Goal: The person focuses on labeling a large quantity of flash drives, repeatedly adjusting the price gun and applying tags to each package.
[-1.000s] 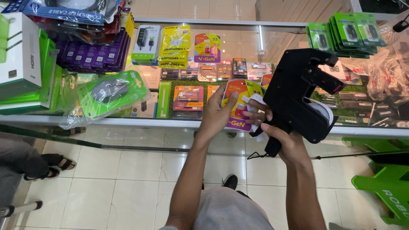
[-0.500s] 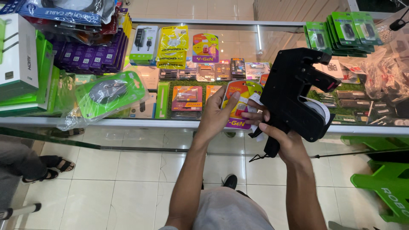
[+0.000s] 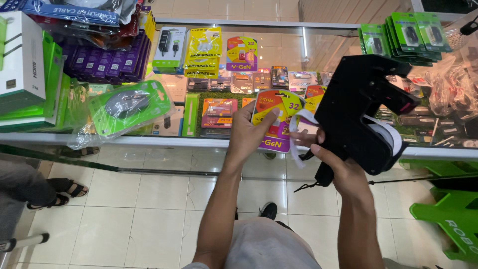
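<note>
Black label gun (image 3: 361,112) in right hand (image 3: 343,172), card packet (image 3: 276,119) in left hand (image 3: 249,134).

Black price-label gun (image 3: 361,112) tilted, colourful blister pkg (image 3: 277,117) upright, touching

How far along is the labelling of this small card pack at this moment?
Done: the left hand has a small card pack lifted in front of the glass counter, and the right hand holds the black label gun. In hand: a white strip runs from the gun toward the pack. Left: no fresh sticker shows on the pack's face; other packs lie in the case.
</note>
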